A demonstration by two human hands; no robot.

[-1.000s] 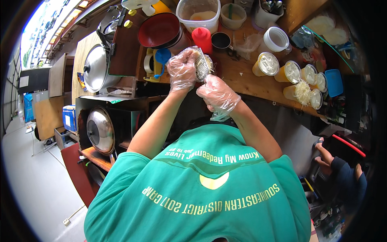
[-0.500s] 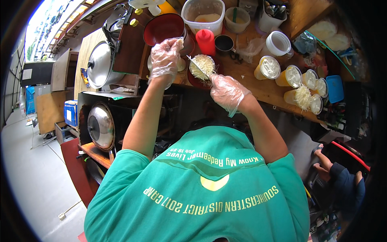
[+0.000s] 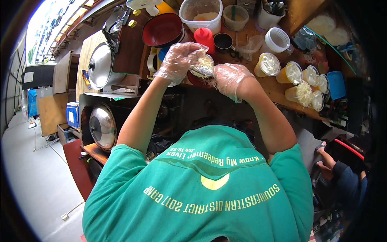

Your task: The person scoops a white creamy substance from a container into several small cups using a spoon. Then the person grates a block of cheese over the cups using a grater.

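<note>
My left hand (image 3: 182, 60), in a clear plastic glove, is closed at the left side of a silvery metal grater (image 3: 200, 71); what its fingers hold is hidden. My right hand (image 3: 234, 79), gloved the same way, grips the grater's right end. Pale grated cheese (image 3: 206, 61) shows around the grater, above a dark red dish (image 3: 196, 82) at the table's near edge. Some loose shreds hang beside my right fingers. A red squeeze bottle (image 3: 204, 39) stands just beyond my left fingertips.
Several cups with white topping (image 3: 269, 64) line the right side, one heaped with shreds (image 3: 304, 93). Behind are a dark red bowl (image 3: 162, 30), a plastic tub (image 3: 200, 16), a black cup (image 3: 223, 42) and stacked clear containers (image 3: 277, 39). Lidded pans (image 3: 101, 126) sit left; another person's legs (image 3: 328, 161) show right.
My left hand has come down and right, from beside the red bowl to the grater. The grater has turned from edge-on to show its dotted face. My right hand has risen slightly.
</note>
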